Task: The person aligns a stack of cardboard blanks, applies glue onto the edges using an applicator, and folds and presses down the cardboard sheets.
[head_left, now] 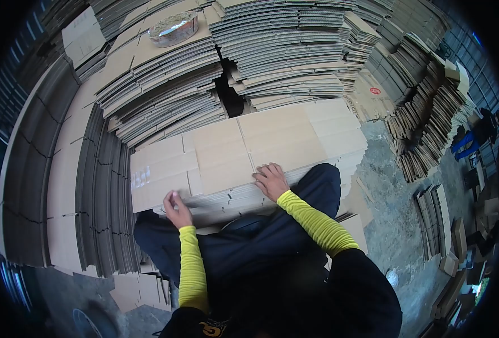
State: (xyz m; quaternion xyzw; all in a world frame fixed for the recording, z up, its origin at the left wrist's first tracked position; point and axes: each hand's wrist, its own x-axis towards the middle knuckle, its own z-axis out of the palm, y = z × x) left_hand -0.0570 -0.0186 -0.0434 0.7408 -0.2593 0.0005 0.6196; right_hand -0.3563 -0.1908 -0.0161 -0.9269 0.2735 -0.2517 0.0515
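A stack of flattened cardboard boxes [289, 135] lies in front of my lap, its layered edge facing me. My right hand [271, 181] rests on the top sheet near its front edge, beside a slot, with the fingers slightly bent and nothing visibly gripped. Further left, my left hand [177, 209] is at the front left part of the same stack, fingers loosely bent and apart from the thumb. Whether it touches the cardboard I cannot tell. Yellow sleeves cover both forearms.
Tall stacks of flat cardboard [283, 45] rise behind, with a clear plastic tub [173, 31] on one. More sheets stand upright at the left [63, 186]. Leaning cardboard bundles [424, 124] and another person [475, 135] are at the right on the concrete floor [396, 208].
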